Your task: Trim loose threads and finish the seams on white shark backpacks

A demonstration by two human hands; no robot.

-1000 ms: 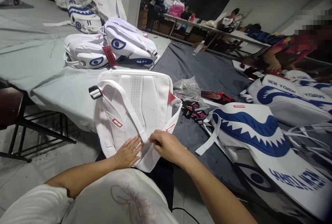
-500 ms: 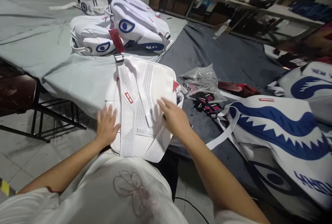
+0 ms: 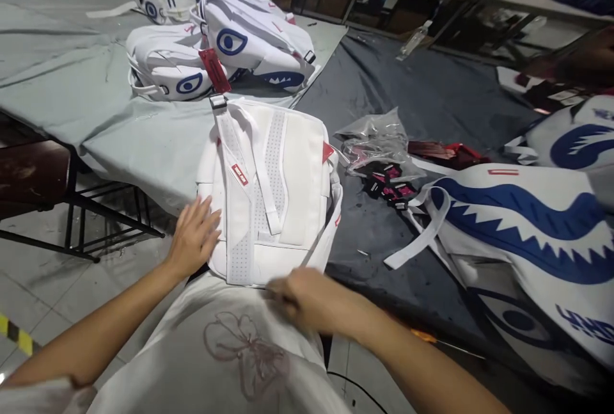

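A white backpack (image 3: 283, 164) lies back-side up at the table's near edge, its padded straps and mesh panel facing me. My left hand (image 3: 193, 237) rests flat against its lower left side, fingers stretched out. My right hand (image 3: 302, 295) is at the bag's bottom edge, just in front of my white shirt; it is smeared by motion and its fingers do not show clearly. A loose white strap (image 3: 268, 177) runs down the middle of the bag.
Two finished white backpacks with blue eyes (image 3: 230, 49) lie behind. A large shark-mouth bag (image 3: 527, 228) lies to the right, beside a clear plastic bag (image 3: 378, 139) and small black-and-pink tags (image 3: 388, 187). Grey cloth (image 3: 119, 132) covers the table; another person's arm is at far right.
My right hand has pulled back from the middle of the backpack to its bottom edge. The left hand has stayed at the bag's left side.
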